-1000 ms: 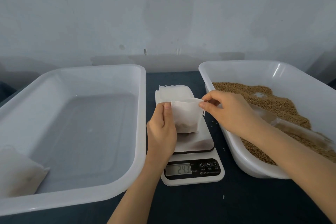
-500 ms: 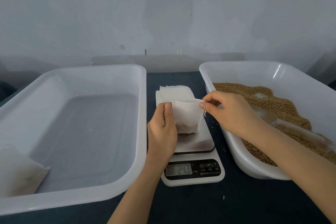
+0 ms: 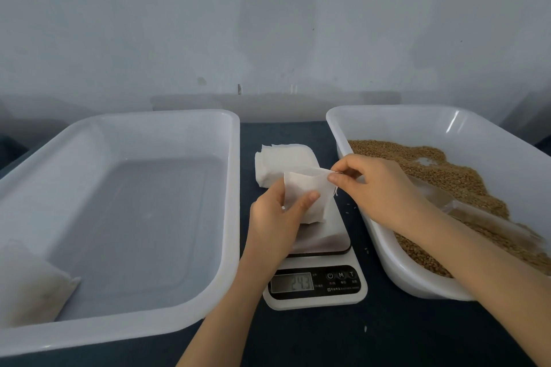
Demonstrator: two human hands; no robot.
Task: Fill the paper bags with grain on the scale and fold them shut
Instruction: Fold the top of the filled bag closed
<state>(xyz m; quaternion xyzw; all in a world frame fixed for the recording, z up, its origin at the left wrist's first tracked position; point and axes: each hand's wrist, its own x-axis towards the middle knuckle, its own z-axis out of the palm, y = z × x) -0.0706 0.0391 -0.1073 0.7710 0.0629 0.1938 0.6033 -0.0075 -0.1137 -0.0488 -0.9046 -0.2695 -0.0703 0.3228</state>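
Table [image 3: 298, 343]: dark top, carrying two tubs with a scale between them.
Left tub [image 3: 235, 188]: white plastic, bare floor except for one filled bag [image 3: 32, 283] lying against its near left corner.
Right tub [image 3: 396, 274]: white plastic, holding a heap of brown grain [image 3: 447, 170]; a clear scoop [image 3: 465, 211] lies on the grain behind the right wrist.
Scale [image 3: 316, 286]: white body, shiny platform, lit display toward the person reading about 243.
Stack [image 3: 283, 161]: empty white bags lying flat at the far end of the scale, just behind the held bag.
Left hand [image 3: 277, 223]: closed on the bag's left side, thumb across its front face, other fingers behind.
Right hand [image 3: 378, 185]: thumb and forefinger pinched together on the bag's top right corner.
Bag [image 3: 313, 202]: small, white, held upright over the platform between both hands; whether its bottom touches the platform cannot be told.
Spilled grains [image 3: 351, 205]: a few on the table between scale and right tub.
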